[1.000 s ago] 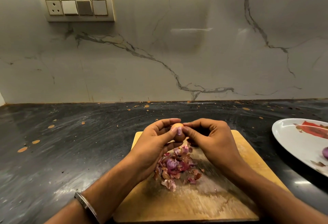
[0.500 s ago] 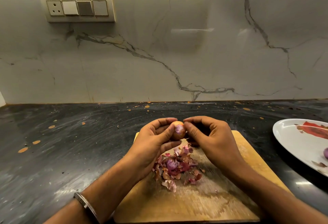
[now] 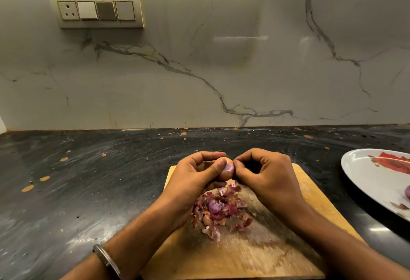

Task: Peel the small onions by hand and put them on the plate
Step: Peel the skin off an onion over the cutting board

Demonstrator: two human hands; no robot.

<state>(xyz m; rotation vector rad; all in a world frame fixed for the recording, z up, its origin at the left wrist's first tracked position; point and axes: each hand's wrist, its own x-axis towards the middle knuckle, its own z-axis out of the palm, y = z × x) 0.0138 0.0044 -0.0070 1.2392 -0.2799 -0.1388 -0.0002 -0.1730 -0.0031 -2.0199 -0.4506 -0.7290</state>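
A small onion [image 3: 228, 170], brown-skinned with a purple patch bared, is held above the far end of a wooden cutting board [image 3: 250, 255]. My left hand [image 3: 195, 177] grips it with thumb and curled fingers. My right hand [image 3: 266, 177] pinches the skin at the onion's right side with thumb and forefinger. A pile of purple and brown peels [image 3: 219, 211] lies on the board under my hands. The white plate [image 3: 375, 182] with a red pattern sits at the right edge, with a peeled purple onion [image 3: 407, 192] partly cut off by the frame.
The board lies on a dark speckled countertop [image 3: 77, 191] that runs back to a marble wall. A switch panel [image 3: 97, 10] is mounted high on the wall at the left. A metal bangle [image 3: 106, 259] circles my left wrist.
My left hand has turned the onion a little, showing more purple flesh. My right thumb and forefinger have closed in against its right side. Both hands stay over the board.
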